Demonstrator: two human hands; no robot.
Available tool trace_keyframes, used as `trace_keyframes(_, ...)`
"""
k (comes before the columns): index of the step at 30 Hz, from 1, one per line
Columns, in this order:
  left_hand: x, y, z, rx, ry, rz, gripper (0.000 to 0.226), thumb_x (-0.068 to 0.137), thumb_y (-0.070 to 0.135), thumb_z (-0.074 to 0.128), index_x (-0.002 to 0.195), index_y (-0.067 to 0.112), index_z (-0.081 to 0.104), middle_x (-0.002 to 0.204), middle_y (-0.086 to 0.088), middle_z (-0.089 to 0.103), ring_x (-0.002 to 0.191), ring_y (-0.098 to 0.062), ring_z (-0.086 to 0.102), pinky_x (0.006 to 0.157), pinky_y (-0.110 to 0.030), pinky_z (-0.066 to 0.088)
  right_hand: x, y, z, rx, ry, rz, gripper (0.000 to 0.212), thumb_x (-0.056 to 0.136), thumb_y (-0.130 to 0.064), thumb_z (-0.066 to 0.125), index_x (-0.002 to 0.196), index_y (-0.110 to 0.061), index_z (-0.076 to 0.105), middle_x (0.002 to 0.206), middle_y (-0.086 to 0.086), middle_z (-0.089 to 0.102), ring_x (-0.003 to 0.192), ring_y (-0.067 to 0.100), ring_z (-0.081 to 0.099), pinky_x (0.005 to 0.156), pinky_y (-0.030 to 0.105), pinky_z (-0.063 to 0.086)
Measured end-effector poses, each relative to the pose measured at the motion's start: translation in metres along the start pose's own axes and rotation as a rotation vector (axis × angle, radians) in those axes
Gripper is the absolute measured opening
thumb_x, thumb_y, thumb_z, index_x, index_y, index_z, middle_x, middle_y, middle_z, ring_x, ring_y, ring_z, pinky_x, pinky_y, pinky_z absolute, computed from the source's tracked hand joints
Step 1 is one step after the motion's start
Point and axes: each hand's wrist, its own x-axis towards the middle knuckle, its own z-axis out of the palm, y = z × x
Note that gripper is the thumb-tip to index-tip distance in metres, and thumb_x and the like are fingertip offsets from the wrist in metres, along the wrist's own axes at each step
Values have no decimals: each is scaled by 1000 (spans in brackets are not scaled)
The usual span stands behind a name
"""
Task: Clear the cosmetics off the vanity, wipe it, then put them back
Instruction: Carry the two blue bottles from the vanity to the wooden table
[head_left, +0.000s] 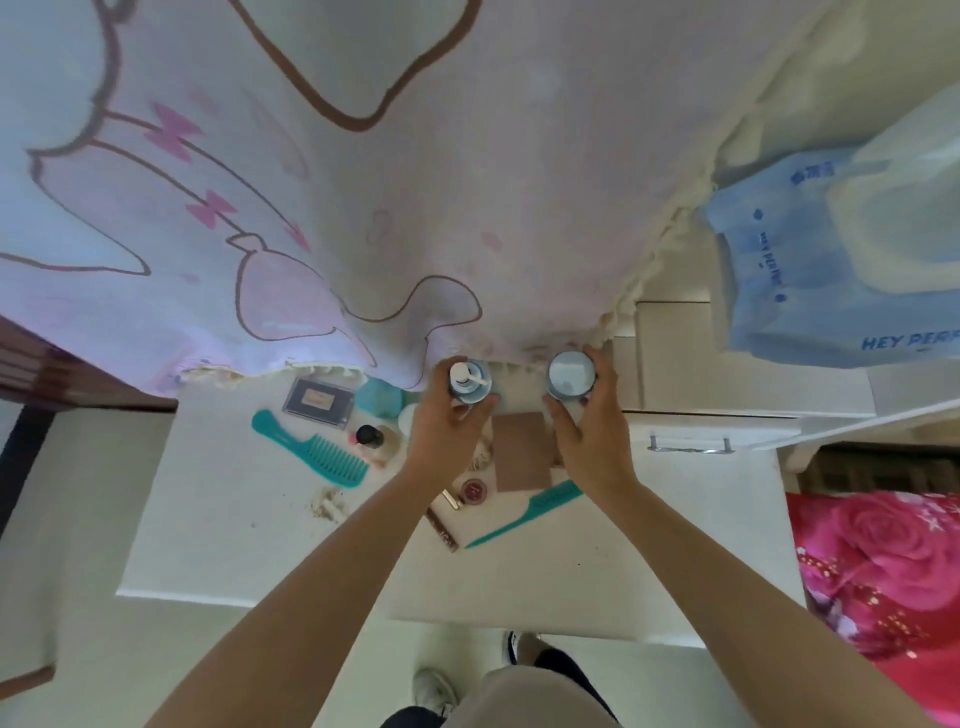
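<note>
At the back of the white vanity, my left hand grips a blue pump bottle from the side. My right hand grips a round blue-lidded jar. Both stand near the curtain's hem. On the vanity lie a wide teal comb, a thin teal tail comb, a dark compact case, a teal pouch, a small bottle with a black cap, a brown card and a small round red pot.
A pink cartoon-print curtain hangs over the back of the vanity. A drawer with a metal handle sits at the right. A blue plastic bag hangs at upper right. Pink floral bedding lies at the right edge. Crumbs lie near the wide comb.
</note>
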Motion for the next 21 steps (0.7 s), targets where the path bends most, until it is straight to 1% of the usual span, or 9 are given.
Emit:
trace_keyframes(2, -20, 9, -27, -54, 28, -2, 47, 84, 18, 74, 121, 28, 47, 104, 20, 62, 97, -5, 64, 83, -29, 56, -4, -22, 2, -9, -28, -45, 63, 94, -29, 66, 143, -32, 27, 142, -3, 48, 125, 19, 53, 101, 38, 49)
trace_keyframes(5, -52, 21, -73, -84, 148, 46, 48, 83, 24, 75, 121, 26, 46, 112, 10, 60, 100, -14, 64, 84, -30, 55, -8, -63, 15, 15, -94, -133, 64, 94, -36, 65, 147, -27, 29, 144, -5, 47, 128, 14, 49, 104, 35, 46)
trace_keyframes(7, -77, 28, -106, -149, 256, 37, 47, 83, 17, 74, 121, 22, 46, 113, 9, 59, 100, -11, 63, 85, -25, 53, -12, -93, 32, 77, -159, -205, 64, 94, -38, 64, 147, -27, 30, 144, -8, 46, 129, 9, 48, 105, 32, 45)
trace_keyframes(9, -104, 32, -142, -168, 384, 22, 43, 84, 16, 73, 117, 22, 46, 111, 10, 60, 100, -8, 63, 86, -24, 53, -19, -127, 55, 138, -239, -264, 65, 92, -39, 65, 147, -25, 32, 143, -9, 47, 128, 7, 48, 105, 32, 46)
trace_keyframes(12, -146, 33, -201, -130, 594, 24, 35, 86, 17, 71, 109, 25, 46, 108, 8, 61, 90, -7, 63, 75, -16, 51, -38, -182, 97, 226, -370, -358, 67, 90, -42, 66, 145, -26, 33, 141, -16, 46, 127, 6, 48, 104, 30, 47)
trace_keyframes(14, -179, 33, -244, -85, 735, 17, 35, 87, 19, 70, 112, 22, 46, 107, 4, 61, 83, -6, 60, 68, -11, 47, -59, -223, 128, 287, -447, -433, 67, 89, -41, 67, 145, -26, 34, 137, -26, 44, 126, 2, 47, 103, 31, 48)
trace_keyframes(17, -239, 27, -309, -70, 922, 58, 36, 87, 17, 70, 115, 19, 47, 108, 9, 60, 97, -4, 61, 82, -18, 50, -105, -282, 179, 383, -526, -583, 66, 90, -36, 68, 146, -22, 35, 139, -25, 44, 127, 4, 48, 99, 38, 52)
trace_keyframes(19, -285, 18, -351, -32, 1051, 74, 37, 87, 16, 70, 117, 18, 47, 110, 9, 60, 101, -3, 60, 83, -15, 49, -144, -319, 210, 427, -590, -662, 66, 90, -33, 69, 146, -20, 35, 138, -31, 44, 127, 4, 49, 98, 40, 52)
trace_keyframes(21, -337, 4, -392, 9, 1170, 73, 43, 87, 19, 70, 124, 16, 48, 115, 4, 60, 105, -6, 59, 80, -9, 47, -190, -353, 241, 462, -657, -723, 68, 90, -36, 70, 146, -20, 35, 140, -24, 47, 129, 6, 49, 99, 42, 51)
